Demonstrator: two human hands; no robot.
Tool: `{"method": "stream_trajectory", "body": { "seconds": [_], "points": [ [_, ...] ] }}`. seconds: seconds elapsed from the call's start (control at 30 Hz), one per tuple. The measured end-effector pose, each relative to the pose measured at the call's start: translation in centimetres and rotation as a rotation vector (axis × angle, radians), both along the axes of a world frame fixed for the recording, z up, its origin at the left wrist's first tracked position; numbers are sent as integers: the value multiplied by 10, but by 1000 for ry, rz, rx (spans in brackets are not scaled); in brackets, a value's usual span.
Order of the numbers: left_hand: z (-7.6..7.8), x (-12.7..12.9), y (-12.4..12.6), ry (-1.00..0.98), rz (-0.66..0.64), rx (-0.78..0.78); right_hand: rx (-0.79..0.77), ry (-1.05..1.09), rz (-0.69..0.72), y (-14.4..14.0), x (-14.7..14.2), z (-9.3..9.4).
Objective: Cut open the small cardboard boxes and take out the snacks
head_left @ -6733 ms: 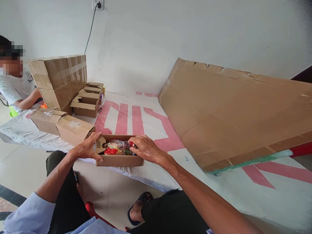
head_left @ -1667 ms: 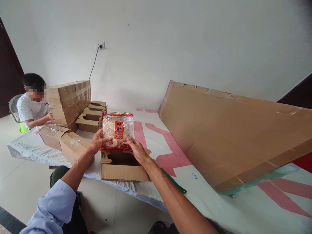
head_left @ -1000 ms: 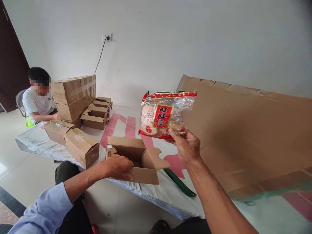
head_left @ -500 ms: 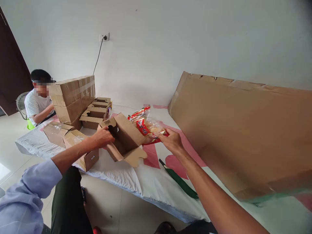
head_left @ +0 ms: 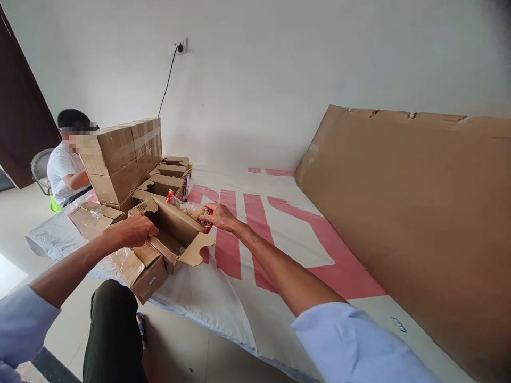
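Note:
My left hand [head_left: 138,230] is closed on the near left edge of an open cardboard box [head_left: 179,226], which is tilted with its flaps spread. Inside, the box shows bare brown walls and a small pale mark. My right hand [head_left: 222,217] pinches the right end of a clear and red plastic snack packet [head_left: 192,209], which lies along the outer far side of the box. Part of the packet is hidden by the box wall. A taped carton [head_left: 149,276] sits under and in front of the open box.
Stacked taped cartons [head_left: 120,149] stand at the left, with open boxes [head_left: 165,183] beside them. A person [head_left: 66,170] sits behind the stack. A large cardboard sheet [head_left: 407,213] leans on the wall at the right. A white cloth with red print [head_left: 287,244] covers the table.
Both hands have moved left, bringing the box over the taped carton and the packet close against the box's far side. The green-handled tool on the cloth no longer shows.

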State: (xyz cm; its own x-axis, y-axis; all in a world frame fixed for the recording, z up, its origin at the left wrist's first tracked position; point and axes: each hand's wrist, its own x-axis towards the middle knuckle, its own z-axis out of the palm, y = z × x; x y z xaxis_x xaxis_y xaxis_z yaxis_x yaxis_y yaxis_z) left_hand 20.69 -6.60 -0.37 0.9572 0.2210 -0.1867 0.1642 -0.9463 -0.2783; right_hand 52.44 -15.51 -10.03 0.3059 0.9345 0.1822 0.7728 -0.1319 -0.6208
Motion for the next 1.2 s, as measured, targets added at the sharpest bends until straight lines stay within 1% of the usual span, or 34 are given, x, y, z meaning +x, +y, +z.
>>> {"method": "stream_trajectory", "body": {
  "seconds": [0.1,0.17,0.27,0.37,0.47,0.57,0.7,0.8,0.87,0.9,0.97,1.03,1.1,1.13,1.2],
  "points": [
    [-4,-5,5,-36,17,-52,-33,-8,100,20,-7,1],
    [-7,-8,5,-72,-2,-89,-45,-14,156,32,-13,2],
    [-9,-12,2,-90,-21,-99,-35,-23,214,47,-24,3],
    [-6,-15,2,-52,57,-89,-30,-39,237,61,-36,1],
    [-6,-15,10,-26,178,-79,-20,-73,218,76,-45,-2],
    [-10,-10,24,-18,249,-53,19,-109,151,95,-47,-3],
    [-19,10,44,-37,328,-1,40,-93,77,117,-40,1],
    [-26,24,53,-12,382,19,59,-36,30,118,-34,4],
    [-29,27,55,43,398,29,86,5,-21,104,-30,7],
    [-30,26,54,58,393,29,101,25,-45,92,-28,8],
    [-31,22,51,36,360,12,131,59,-78,57,-23,9],
    [-29,16,42,-38,313,-19,159,87,-99,11,-18,6],
    [-28,13,26,-104,289,-19,190,115,-115,-44,-12,-2],
    [-28,13,17,-126,290,-1,238,150,-120,-72,-9,-9],
    [-31,17,-3,-147,318,36,283,153,-190,-129,-3,-27]
  ]
}}
